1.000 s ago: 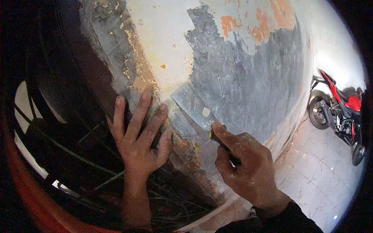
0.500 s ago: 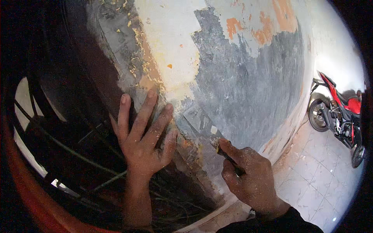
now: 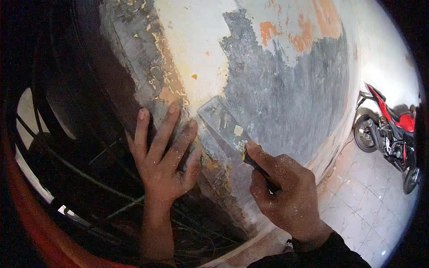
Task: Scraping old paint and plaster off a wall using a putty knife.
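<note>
My right hand (image 3: 288, 192) is wrapped round the dark handle of a putty knife (image 3: 222, 123), with the thumb along its top. The broad metal blade points up and left and lies against the wall (image 3: 286, 102), where white paint borders a bare grey area. A small pale chip clings to the blade near the handle. My left hand (image 3: 165, 161) rests flat on the wall's left edge with its fingers spread, holding nothing. Its fingertips touch a strip of flaking grey and tan coating (image 3: 167, 85). Pale dust specks both hands.
A red and black motorcycle (image 3: 393, 129) stands at the right on pale floor tiles (image 3: 362, 201). Debris lies along the wall's foot. Left of the wall edge is a dark area with thin greenish lines (image 3: 129, 205). Orange patches (image 3: 301, 35) show higher on the wall.
My right hand has pushed the putty knife up and to the left, so its blade now reaches into the white paint's lower edge. The left hand stays in place.
</note>
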Demonstrator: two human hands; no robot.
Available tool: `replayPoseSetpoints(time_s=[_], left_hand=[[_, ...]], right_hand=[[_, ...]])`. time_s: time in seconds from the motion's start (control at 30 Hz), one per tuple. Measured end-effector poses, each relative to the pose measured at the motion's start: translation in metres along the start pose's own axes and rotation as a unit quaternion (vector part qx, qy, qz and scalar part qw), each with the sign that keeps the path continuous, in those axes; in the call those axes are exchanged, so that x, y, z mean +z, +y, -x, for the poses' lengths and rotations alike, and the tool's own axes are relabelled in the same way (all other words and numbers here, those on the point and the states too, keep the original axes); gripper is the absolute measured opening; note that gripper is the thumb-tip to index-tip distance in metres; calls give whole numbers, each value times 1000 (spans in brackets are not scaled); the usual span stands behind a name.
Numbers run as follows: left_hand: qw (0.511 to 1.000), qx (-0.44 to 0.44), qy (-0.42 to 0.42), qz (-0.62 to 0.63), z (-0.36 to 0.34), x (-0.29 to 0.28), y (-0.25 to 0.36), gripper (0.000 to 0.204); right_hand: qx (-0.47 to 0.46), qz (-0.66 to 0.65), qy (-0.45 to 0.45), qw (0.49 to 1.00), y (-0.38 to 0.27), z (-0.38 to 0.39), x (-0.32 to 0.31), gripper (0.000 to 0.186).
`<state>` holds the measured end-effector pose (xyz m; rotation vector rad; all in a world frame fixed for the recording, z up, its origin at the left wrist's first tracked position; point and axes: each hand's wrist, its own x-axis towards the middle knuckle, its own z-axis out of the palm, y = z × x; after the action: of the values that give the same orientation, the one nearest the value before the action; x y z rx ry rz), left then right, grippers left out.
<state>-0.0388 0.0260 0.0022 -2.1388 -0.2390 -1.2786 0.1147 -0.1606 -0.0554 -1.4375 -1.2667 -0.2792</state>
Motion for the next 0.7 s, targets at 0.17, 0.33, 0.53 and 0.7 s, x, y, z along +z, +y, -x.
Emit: replayPoseSetpoints(time_s=[0.17, 0.33, 0.53, 0.7], left_hand=[[1000, 0, 11, 2, 4, 2, -5, 36], [1000, 1, 7, -7, 2, 3, -4, 36], [1000, -1, 11, -5, 3, 1, -1, 36], [1000, 3, 17, 6, 2, 3, -5, 37]], right_hand=[[41, 13, -45, 998, 4, 17, -1, 53], [2, 3, 0, 1000, 0, -4, 3, 55], [66, 26, -90, 993, 1, 20, -7, 54], [21, 13, -28, 999, -2, 1, 3, 57]])
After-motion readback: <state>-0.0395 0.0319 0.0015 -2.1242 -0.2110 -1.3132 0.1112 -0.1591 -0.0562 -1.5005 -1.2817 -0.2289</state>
